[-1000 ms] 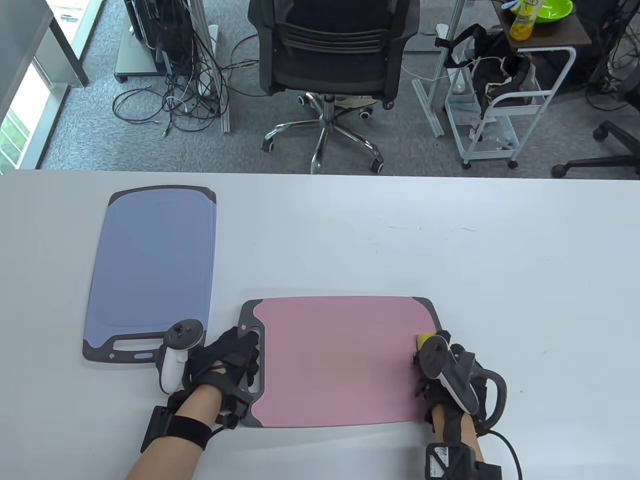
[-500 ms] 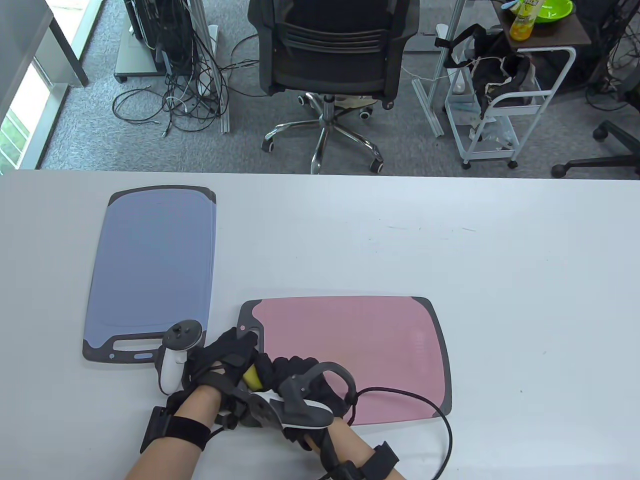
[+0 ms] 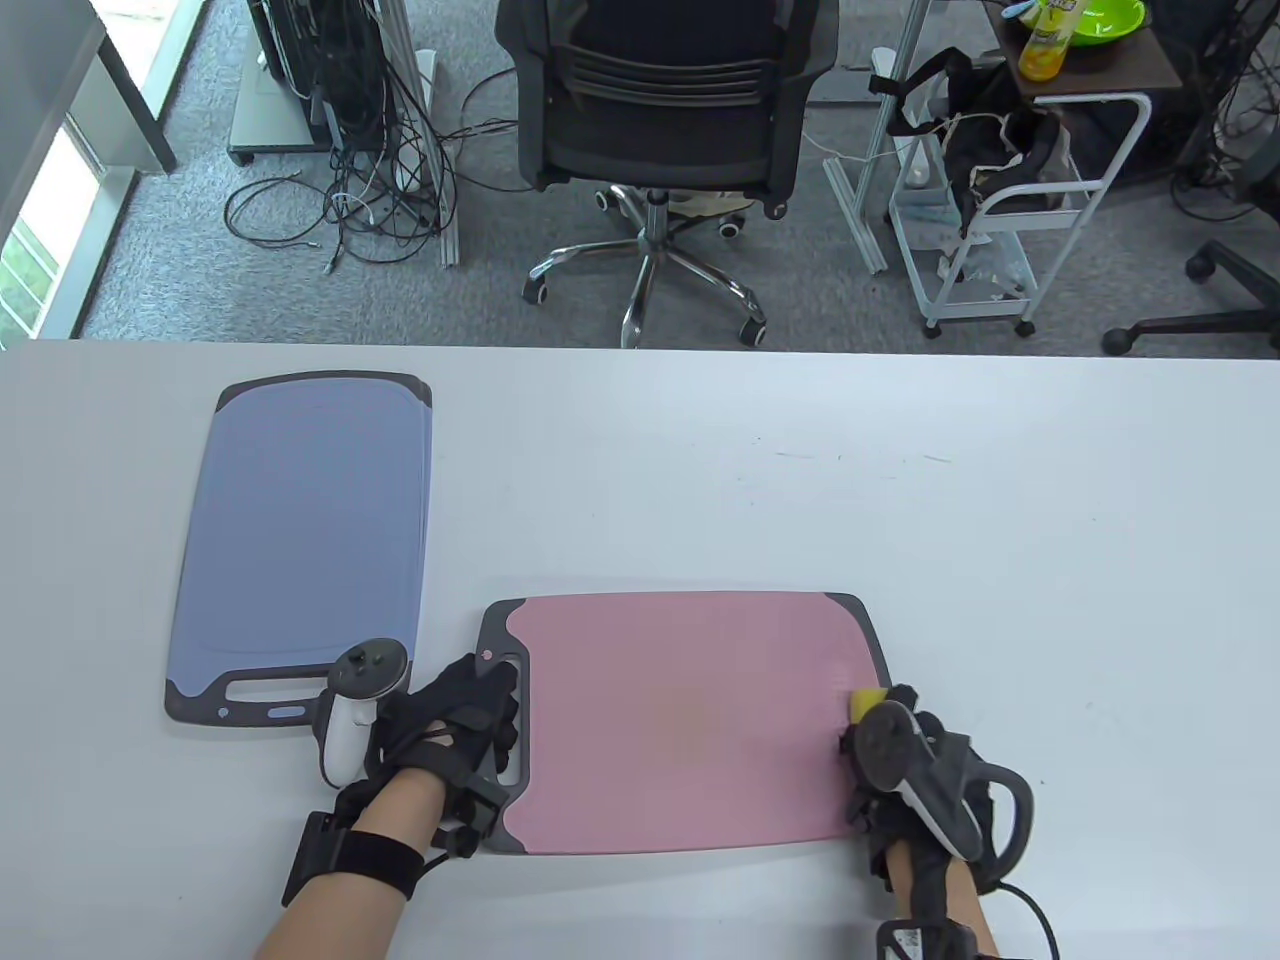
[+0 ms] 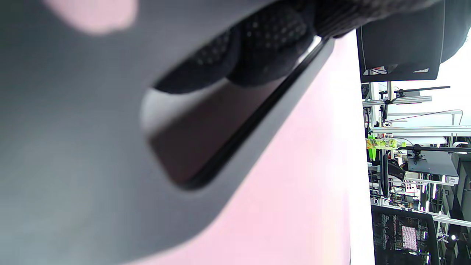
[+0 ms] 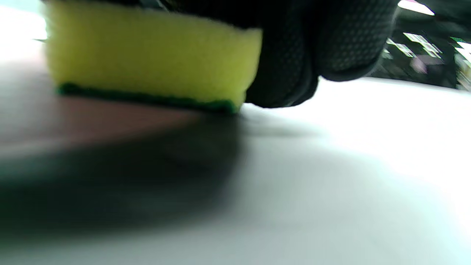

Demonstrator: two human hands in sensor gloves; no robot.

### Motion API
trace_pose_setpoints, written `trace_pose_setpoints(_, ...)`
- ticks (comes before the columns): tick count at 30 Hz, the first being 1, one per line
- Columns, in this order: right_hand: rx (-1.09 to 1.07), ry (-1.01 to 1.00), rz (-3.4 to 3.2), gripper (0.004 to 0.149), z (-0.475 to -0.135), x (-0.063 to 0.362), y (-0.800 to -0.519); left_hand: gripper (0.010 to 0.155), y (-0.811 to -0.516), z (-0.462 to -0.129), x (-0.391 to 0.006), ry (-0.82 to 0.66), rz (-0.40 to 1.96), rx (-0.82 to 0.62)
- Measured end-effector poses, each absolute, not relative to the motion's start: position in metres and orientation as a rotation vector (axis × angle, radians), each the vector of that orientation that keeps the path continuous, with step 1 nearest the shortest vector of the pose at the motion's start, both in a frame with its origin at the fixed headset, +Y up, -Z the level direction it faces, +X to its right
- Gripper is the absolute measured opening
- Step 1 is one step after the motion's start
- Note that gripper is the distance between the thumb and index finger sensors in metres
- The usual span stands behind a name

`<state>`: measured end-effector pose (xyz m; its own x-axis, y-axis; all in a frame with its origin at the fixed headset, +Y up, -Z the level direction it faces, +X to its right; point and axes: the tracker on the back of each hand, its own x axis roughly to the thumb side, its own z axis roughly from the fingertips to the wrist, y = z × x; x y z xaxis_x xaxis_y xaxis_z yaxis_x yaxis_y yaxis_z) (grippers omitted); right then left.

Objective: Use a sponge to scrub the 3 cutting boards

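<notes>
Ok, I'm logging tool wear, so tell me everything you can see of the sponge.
The sponge is a yellow foam block with a thin dark green scouring layer on its underside. It sits flat, green side down, at the right end of the pink cutting board. The right hand grips it from above, gloved fingers wrapped down its side. From the table view only a yellow corner shows.

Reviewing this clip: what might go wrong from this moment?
The sponge sits at the pink board's right edge, so a longer stroke may run off onto the table. The left hand only presses the handle end; the board might slide. The blue board looks stacked; lower boards may be skipped.
</notes>
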<state>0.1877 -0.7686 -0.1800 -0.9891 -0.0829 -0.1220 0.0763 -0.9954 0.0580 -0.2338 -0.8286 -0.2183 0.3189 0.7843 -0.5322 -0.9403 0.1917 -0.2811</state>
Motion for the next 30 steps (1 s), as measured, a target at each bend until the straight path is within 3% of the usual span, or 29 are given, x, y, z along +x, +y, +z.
trace_pose_setpoints(1,-0.06,-0.122,-3.092,0.068,-0.185,0.157,-0.767,0.05,-0.828,-0.218,-0.234,0.295,1.234,-0.62)
trace_pose_setpoints(7,-0.857,0.001,-2.938,0.069,-0.16,-0.026,-0.754,0.05,-0.828,-0.218,-0.234,0.298,1.244,-0.622)
trace_pose_setpoints(10,-1.028,0.081,-2.894,0.069,-0.145,-0.069,-0.753,0.049,-0.828,-0.218,-0.234,0.3,1.25,-0.62)
trace_pose_setpoints(13,-0.9,0.034,-2.871,0.068,-0.153,-0.047,-0.753,0.05,-0.829,-0.218,-0.235,0.307,1.263,-0.626)
trace_pose_setpoints(17,-0.419,-0.022,-3.0,0.067,-0.172,0.063,-0.763,0.05,-0.829,-0.219,-0.235,0.308,1.259,-0.626)
trace_pose_setpoints(21,0.212,-0.068,-3.091,0.067,-0.16,0.194,-0.776,0.05,-0.829,-0.219,-0.236,0.306,1.251,-0.628)
trace_pose_setpoints(24,0.506,-0.181,-3.204,0.067,-0.158,0.226,-0.776,0.05,-0.829,-0.22,-0.235,0.307,1.243,-0.626)
trace_pose_setpoints(26,0.435,-0.092,-3.168,0.068,-0.163,0.209,-0.777,0.05,-0.83,-0.22,-0.236,0.305,1.243,-0.625)
trace_pose_setpoints(28,0.108,-0.107,-3.032,0.067,-0.17,0.172,-0.773,0.05,-0.83,-0.22,-0.235,0.305,1.242,-0.623)
trace_pose_setpoints(30,-0.173,-0.054,-3.072,0.068,-0.172,0.11,-0.768,0.05,-0.83,-0.22,-0.236,0.306,1.24,-0.623)
